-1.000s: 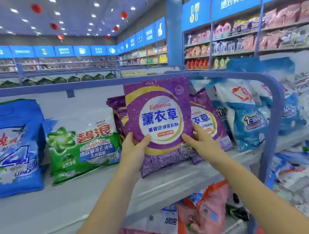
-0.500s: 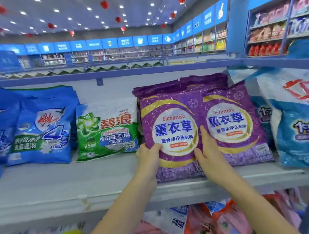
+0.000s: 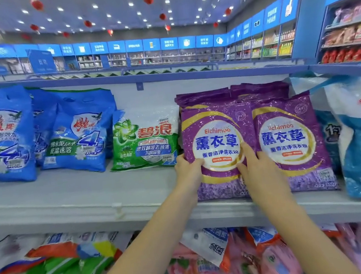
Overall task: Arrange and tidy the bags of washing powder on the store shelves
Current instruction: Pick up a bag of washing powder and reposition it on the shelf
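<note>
Hands on front purple bag [image 3: 216, 136]: left hand [image 3: 188, 170] grips edge, fingers hidden behind; right hand [image 3: 260, 173] presses flat.

I see my left hand [image 3: 189, 170] pinching the purple bag [image 3: 214, 132] at its lower left edge, my right hand [image 3: 262, 171] flat on its right side. A second purple bag [image 3: 291, 139] touches its right; a green bag [image 3: 145, 141] stands just left.
</note>
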`<state>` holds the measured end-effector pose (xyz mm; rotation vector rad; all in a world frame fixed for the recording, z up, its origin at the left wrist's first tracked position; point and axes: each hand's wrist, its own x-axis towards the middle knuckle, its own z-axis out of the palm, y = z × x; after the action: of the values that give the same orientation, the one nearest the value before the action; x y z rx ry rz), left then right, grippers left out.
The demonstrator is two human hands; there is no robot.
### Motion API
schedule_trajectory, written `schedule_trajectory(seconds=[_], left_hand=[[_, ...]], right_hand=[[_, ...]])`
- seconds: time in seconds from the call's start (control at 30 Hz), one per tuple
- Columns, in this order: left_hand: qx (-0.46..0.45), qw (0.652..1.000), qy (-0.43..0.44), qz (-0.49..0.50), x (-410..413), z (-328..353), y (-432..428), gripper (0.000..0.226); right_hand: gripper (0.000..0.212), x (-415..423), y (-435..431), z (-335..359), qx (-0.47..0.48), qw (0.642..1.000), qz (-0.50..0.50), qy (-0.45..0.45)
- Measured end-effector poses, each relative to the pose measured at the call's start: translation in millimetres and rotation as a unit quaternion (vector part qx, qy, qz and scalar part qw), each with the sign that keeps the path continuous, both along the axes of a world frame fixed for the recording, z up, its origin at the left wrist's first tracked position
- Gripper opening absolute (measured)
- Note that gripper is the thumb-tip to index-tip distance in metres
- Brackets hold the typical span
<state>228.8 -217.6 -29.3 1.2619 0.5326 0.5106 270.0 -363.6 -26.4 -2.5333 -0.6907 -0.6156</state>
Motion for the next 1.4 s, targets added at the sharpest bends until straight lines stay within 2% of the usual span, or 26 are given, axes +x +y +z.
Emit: schedule_trajectory(seconds=[0.13, 0.2, 0.3, 0.37, 0.43, 0.53, 0.6, 0.7, 0.77, 0.8, 0.93, 1.07, 1.23, 1.4], left_hand=[[-0.003, 1.000, -0.014, 0.000, -7, 5, -2, 0.034], [0.009, 0.999, -0.030, 0.009, -18, 12, 0, 0.037], [0.091, 0.994, -0.047, 0.047, -49, 22, 14, 0.046], [0.140, 0.985, -0.072, 0.076, -83, 27, 33, 0.041], [0.185, 0.971, -0.105, 0.110, -129, 32, 57, 0.036], [0.238, 0.948, -0.133, 0.163, -214, 32, 99, 0.023], [0.259, 0.936, -0.129, 0.200, -282, 26, 128, 0.016], [0.289, 0.909, -0.114, 0.280, -390, 11, 163, 0.007], [0.288, 0.889, -0.099, 0.343, -459, -2, 182, 0.006], [0.289, 0.878, -0.090, 0.372, -492, -9, 190, 0.007], [0.279, 0.835, -0.040, 0.473, -616, -36, 219, 0.018], [0.270, 0.787, 0.010, 0.555, -716, -50, 245, 0.039], [0.258, 0.738, 0.054, 0.621, -809, -71, 278, 0.037], [0.228, 0.710, 0.087, 0.660, -871, -89, 311, 0.044]], right_hand=[[0.045, -9, -1, 8, 0.034, 0.995, -0.029, -0.087], [0.046, -11, 1, 9, 0.051, 0.993, -0.026, -0.108], [0.041, -24, 10, 11, 0.093, 0.987, 0.013, -0.131], [0.030, -39, 23, 13, 0.142, 0.978, 0.065, -0.135], [0.020, -61, 42, 17, 0.211, 0.962, 0.149, -0.090], [0.010, -107, 80, 22, 0.289, 0.913, 0.288, 0.018], [0.007, -141, 109, 21, 0.303, 0.880, 0.360, 0.067], [0.020, -196, 156, 15, 0.317, 0.832, 0.435, 0.136], [0.012, -237, 189, 8, 0.318, 0.797, 0.476, 0.193], [0.007, -259, 206, 4, 0.316, 0.780, 0.494, 0.218], [0.017, -353, 280, -18, 0.311, 0.714, 0.540, 0.319], [0.020, -438, 353, -44, 0.283, 0.667, 0.576, 0.377], [0.026, -523, 429, -69, 0.251, 0.618, 0.596, 0.448], [0.046, -590, 503, -88, 0.188, 0.578, 0.638, 0.472]])
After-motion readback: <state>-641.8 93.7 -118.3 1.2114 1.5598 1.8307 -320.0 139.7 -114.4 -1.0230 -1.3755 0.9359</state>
